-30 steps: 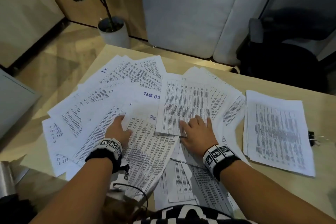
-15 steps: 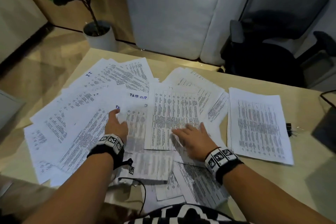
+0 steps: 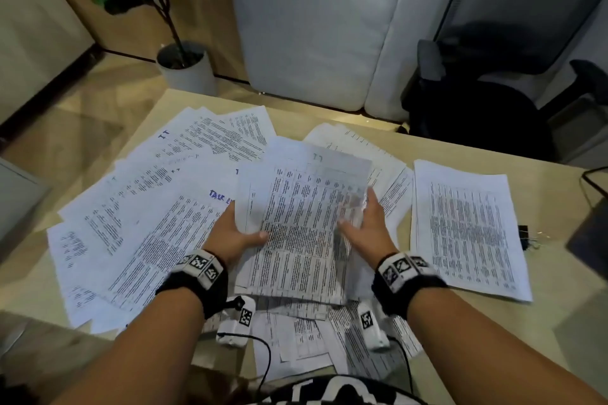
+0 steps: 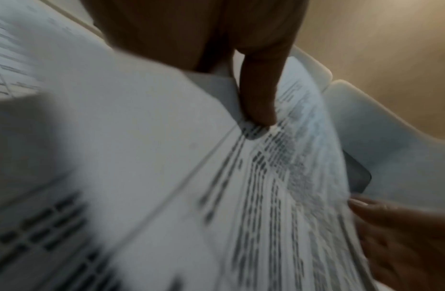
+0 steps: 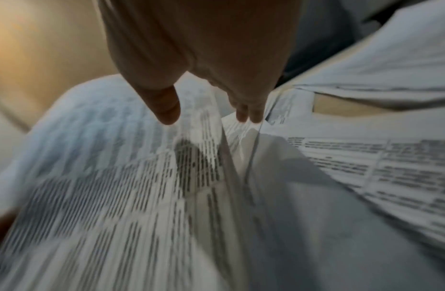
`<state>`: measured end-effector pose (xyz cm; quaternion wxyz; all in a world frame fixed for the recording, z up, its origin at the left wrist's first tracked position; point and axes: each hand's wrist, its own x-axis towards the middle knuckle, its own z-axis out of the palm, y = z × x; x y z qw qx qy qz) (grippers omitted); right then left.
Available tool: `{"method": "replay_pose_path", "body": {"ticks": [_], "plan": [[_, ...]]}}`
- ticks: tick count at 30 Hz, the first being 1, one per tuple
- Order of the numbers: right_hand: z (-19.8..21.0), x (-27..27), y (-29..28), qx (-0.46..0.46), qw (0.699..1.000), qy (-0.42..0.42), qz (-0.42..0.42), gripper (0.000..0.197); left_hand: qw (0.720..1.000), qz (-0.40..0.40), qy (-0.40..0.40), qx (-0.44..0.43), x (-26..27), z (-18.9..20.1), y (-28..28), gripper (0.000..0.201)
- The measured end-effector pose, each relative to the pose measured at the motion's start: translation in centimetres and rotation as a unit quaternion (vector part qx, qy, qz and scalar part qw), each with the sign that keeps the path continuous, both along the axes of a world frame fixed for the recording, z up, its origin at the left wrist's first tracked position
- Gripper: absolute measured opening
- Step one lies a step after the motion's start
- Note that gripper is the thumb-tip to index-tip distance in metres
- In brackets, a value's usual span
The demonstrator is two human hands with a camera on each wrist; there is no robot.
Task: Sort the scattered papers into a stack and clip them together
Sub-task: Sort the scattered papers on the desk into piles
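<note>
Both forearms are bare. Behind the left hand (image 3: 232, 237) sits a black wristband with white square-coded marker tiles (image 3: 197, 268); behind the right hand (image 3: 368, 233), a matching black marker-tiled wristband (image 3: 403, 271). Under each wrist hangs a small white camera pod (image 3: 235, 322) trailing a thin black cable (image 3: 266, 358). A black-and-white patterned garment (image 3: 329, 391) shows lowest.
</note>
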<state>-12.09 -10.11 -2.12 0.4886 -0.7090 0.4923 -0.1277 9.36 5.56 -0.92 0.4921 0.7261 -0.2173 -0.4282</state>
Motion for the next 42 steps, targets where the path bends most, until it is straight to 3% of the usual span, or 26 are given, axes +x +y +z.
{"method": "replay_pose_path", "body": {"ticks": [2, 3, 5, 7, 10, 13, 15, 18, 20, 22, 25, 28, 31, 34, 36, 39, 41, 42], "plan": [[0.5, 0.4, -0.8, 0.123, 0.986, -0.096, -0.063, 0.081, 0.999, -0.017, 0.033, -0.016, 0.3, 0.4, 0.2, 0.07], [0.8, 0.7, -1.0, 0.159, 0.977, -0.124, -0.07, 0.065, 0.998, -0.015, 0.047, -0.029, 0.3, 0.6, 0.3, 0.074], [1.5, 1.2, -0.7, 0.186, 0.969, -0.157, -0.051, 0.029, 0.996, -0.003, 0.078, -0.046, 0.3, 0.8, 0.4, 0.08], [1.7, 1.7, 0.1, 0.196, 0.964, -0.175, -0.028, 0.021, 0.994, 0.014, 0.1, -0.052, 0.2, 0.9, 0.3, 0.081], [1.3, 2.1, 0.9, 0.109, 0.99, -0.09, -0.01, 0.023, 0.995, 0.091, 0.037, -0.033, 0.8, 0.2, 0.0, 0.065], [0.1, 1.9, 1.7, 0.027, 0.999, 0.021, 0.03, 0.027, 0.982, 0.124, -0.122, 0.068, 3.1, -1.3, 0.8, 0.051], [-0.6, 1.8, 2.4, 0.006, 0.997, 0.051, 0.06, 0.031, 0.956, 0.076, -0.225, 0.175, 5.1, -2.2, 2.2, 0.059], [-1.2, 1.9, 3.2, 0.012, 0.996, 0.063, 0.06, 0.03, 0.881, 0.004, -0.32, 0.349, 7.8, -2.9, 4.4, 0.069], [-1.6, 1.9, 3.5, 0.025, 0.996, 0.07, 0.048, 0.03, 0.838, -0.027, -0.331, 0.433, 8.8, -2.7, 5.8, 0.078], [-1.9, 2.0, 3.5, 0.024, 0.996, 0.078, 0.032, 0.029, 0.823, -0.036, -0.311, 0.475, 9.7, -2.9, 6.9, 0.1], [-2.1, 2.0, 3.3, 0.013, 0.997, 0.074, 0.005, 0.026, 0.827, -0.031, -0.29, 0.481, 10.7, -3.2, 7.5, 0.131], [-2.1, 2.0, 3.0, 0.022, 0.998, 0.046, -0.036, 0.027, 0.823, -0.026, -0.294, 0.485, 10.7, -3.1, 7.2, 0.135], [-2.0, 2.0, 2.6, 0.042, 0.997, 0.026, -0.064, 0.032, 0.856, -0.02, -0.281, 0.433, 9.7, -2.8, 6.4, 0.103], [-2.0, 1.8, 2.1, 0.067, 0.994, 0.016, -0.08, 0.029, 0.897, -0.015, -0.282, 0.34, 7.7, -2.1, 5.2, 0.048], [-1.9, 1.6, 1.9, 0.095, 0.991, -0.006, -0.092, 0.032, 0.913, -0.003, -0.297, 0.28, 6.5, -1.7, 4.5, 0.022], [-1.4, 1.2, 2.0, 0.144, 0.983, -0.042, -0.103, 0.022, 0.951, 0.006, -0.266, 0.159, 5.3, -1.3, 4.2, 0.01], [-0.9, 1.3, 2.3, 0.179, 0.976, -0.073, -0.1, 0.013, 0.98, 0.003, -0.183, 0.078, 4.9, -1.2, 4.2, 0.012], [-0.8, 1.4, 2.4, 0.191, 0.974, -0.082, -0.094, 0.022, 0.991, -0.004, -0.129, 0.045, 4.6, -1.3, 4.2, 0.014]]}}
